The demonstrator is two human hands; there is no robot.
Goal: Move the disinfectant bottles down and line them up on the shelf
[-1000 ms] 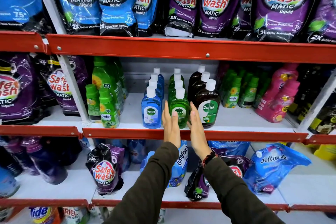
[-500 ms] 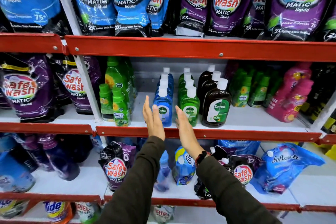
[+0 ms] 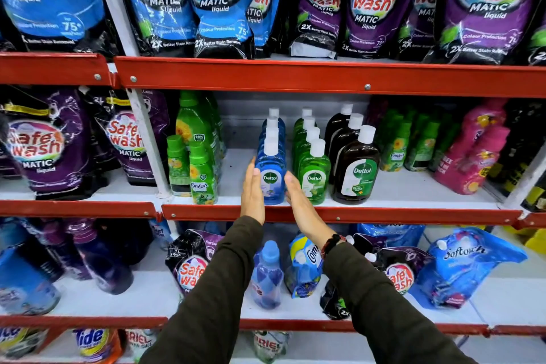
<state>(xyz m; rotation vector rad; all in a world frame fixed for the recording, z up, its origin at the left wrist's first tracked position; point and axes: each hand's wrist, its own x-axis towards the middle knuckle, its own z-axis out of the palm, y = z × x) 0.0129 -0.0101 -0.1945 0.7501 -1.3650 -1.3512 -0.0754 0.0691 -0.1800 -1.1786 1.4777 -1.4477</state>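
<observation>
Three rows of Dettol disinfectant bottles stand front to back on the middle shelf [image 3: 413, 192]: blue bottles [image 3: 270, 177], green bottles [image 3: 313, 174] and larger brown bottles [image 3: 356, 171], all with white caps. My left hand [image 3: 252, 192] lies flat against the left side of the front blue bottle. My right hand [image 3: 297, 195] is flat on its right side, in the gap between the blue and green rows. Both palms face each other with straight fingers, pressing the blue row rather than gripping it.
Green Comfort bottles [image 3: 201, 174] stand left of the blue row, more green ones [image 3: 396, 145] and pink bottles [image 3: 472, 156] to the right. Safe Wash pouches [image 3: 218, 0] fill the shelf above. The lower shelf holds pouches and a blue bottle [image 3: 267, 275]. Red shelf lips [image 3: 295, 77] run across.
Both hands have shifted left from the green Dettol row to the blue row and now bracket the front blue bottle. The bottles themselves have stayed in place.
</observation>
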